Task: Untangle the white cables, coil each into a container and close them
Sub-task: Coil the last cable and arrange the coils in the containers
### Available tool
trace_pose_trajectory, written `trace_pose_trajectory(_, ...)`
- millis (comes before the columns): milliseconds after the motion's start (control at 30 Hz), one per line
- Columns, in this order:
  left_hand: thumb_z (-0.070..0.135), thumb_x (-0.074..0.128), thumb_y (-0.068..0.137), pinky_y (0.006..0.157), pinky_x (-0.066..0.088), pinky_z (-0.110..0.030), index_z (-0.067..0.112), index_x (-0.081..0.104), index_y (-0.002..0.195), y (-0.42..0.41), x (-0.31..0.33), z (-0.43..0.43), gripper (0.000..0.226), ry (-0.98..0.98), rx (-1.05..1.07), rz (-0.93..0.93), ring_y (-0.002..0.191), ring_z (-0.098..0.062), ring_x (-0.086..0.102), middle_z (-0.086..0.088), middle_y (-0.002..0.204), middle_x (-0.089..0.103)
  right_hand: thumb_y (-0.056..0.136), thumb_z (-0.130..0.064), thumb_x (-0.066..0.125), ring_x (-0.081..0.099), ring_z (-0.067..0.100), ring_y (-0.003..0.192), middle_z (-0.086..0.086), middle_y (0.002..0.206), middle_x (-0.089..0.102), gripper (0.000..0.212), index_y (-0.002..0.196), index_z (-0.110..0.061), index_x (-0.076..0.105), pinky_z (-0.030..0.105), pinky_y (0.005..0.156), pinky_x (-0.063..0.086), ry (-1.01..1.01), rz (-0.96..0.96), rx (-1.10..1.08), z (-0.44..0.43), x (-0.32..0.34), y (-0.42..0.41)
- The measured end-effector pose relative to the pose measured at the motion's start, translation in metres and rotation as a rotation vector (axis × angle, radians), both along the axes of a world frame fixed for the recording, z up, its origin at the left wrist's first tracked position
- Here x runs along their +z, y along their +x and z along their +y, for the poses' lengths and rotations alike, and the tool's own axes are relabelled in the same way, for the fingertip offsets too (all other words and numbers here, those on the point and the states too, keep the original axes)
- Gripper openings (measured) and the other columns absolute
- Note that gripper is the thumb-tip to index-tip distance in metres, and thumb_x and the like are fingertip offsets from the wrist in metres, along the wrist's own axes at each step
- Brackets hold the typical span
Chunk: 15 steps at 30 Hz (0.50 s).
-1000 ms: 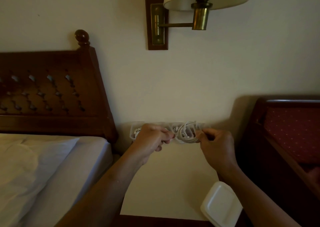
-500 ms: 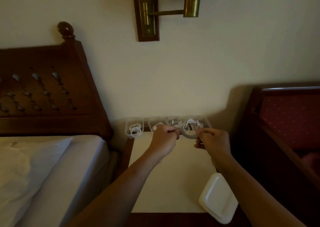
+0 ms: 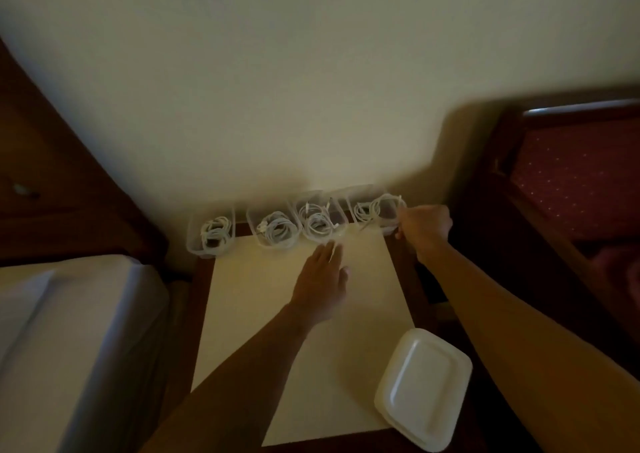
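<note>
Lids (image 3: 424, 388) lie stacked at the table's (image 3: 242, 314) near right corner, none fitted. The left hand (image 3: 322, 279) is flat, fingers straight, empty; half a second ago it shared the coil. The right hand (image 3: 424, 226) is curled at the rightmost container (image 3: 356, 189), but its hold cannot be told. The last cable (image 3: 375, 208) now lies inside. All four appear filled, so closing remains.

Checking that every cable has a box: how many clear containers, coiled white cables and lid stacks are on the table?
Clear plastic containers: 4
Coiled white cables: 4, one per container
Stack of white plastic lids: 1; lids within cannot be counted
Total: 9
</note>
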<state>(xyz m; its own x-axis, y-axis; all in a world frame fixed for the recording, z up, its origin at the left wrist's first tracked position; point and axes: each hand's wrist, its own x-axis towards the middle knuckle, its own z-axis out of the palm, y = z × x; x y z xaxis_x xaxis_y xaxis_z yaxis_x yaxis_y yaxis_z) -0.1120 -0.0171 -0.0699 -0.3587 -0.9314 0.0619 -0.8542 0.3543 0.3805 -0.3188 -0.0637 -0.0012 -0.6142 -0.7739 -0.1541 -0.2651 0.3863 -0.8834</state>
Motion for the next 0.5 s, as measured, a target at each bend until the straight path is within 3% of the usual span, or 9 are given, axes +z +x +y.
trace_pose_trajectory(100, 0.043, 0.029, 0.11, 0.129, 0.004, -0.045, 0.011, 0.013, 0.164, 0.009, -0.039, -0.004, 0.065, 0.066, -0.038, -0.147, 0.159, -0.032, -0.001, -0.016, 0.172, 0.005, 0.101, -0.034, 0.06, 0.05, 0.005, 0.049, 0.001, 0.064, 0.059, 0.041, 0.068, -0.01, 0.059, 0.011, 0.03, 0.029, 0.066, 0.217, 0.066, -0.044, -0.011, -0.015)
trace_pose_trajectory(167, 0.048, 0.023, 0.108, 0.129, -0.003, -0.046, 0.013, 0.008, 0.164, 0.012, -0.055, -0.003, 0.068, 0.047, -0.059, -0.179, 0.159, -0.03, -0.01, -0.015, 0.173, -0.003, 0.103, -0.039, 0.055, 0.047, 0.009, 0.055, 0.003, 0.071, 0.056, 0.045, 0.068, -0.011, 0.052, 0.016, 0.037, 0.031, 0.133, 0.353, 0.158, -0.07, -0.018, -0.021)
trace_pose_trajectory(267, 0.053, 0.018, 0.107, 0.129, -0.005, -0.047, 0.016, 0.008, 0.165, 0.012, -0.063, -0.006, 0.07, -0.004, -0.057, -0.163, 0.159, -0.028, -0.012, -0.013, 0.173, -0.002, 0.102, -0.039, 0.056, 0.053, 0.019, 0.072, 0.009, 0.09, 0.052, 0.028, 0.093, -0.013, 0.052, 0.021, 0.049, 0.034, 0.181, 0.425, 0.321, -0.1, -0.027, -0.023)
trace_pose_trajectory(367, 0.053, 0.019, 0.107, 0.129, -0.005, -0.045, 0.016, 0.011, 0.165, 0.012, -0.063, -0.006, 0.07, -0.039, -0.045, -0.149, 0.159, -0.027, -0.01, -0.013, 0.173, 0.001, 0.098, -0.024, 0.064, 0.047, 0.012, 0.054, 0.003, 0.067, 0.048, 0.029, 0.076, -0.01, 0.05, 0.02, 0.041, 0.031, 0.164, 0.516, 0.403, -0.118, -0.033, -0.021)
trace_pose_trajectory(500, 0.053, 0.019, 0.106, 0.129, -0.007, -0.045, 0.017, 0.009, 0.165, 0.012, -0.064, -0.003, 0.07, -0.038, -0.045, -0.162, 0.159, -0.026, -0.013, -0.012, 0.173, 0.0, 0.092, -0.017, 0.07, 0.048, 0.008, 0.055, 0.003, 0.069, 0.054, 0.034, 0.07, -0.014, 0.044, 0.021, 0.043, 0.033, 0.197, 0.659, 0.434, -0.122, -0.041, -0.012)
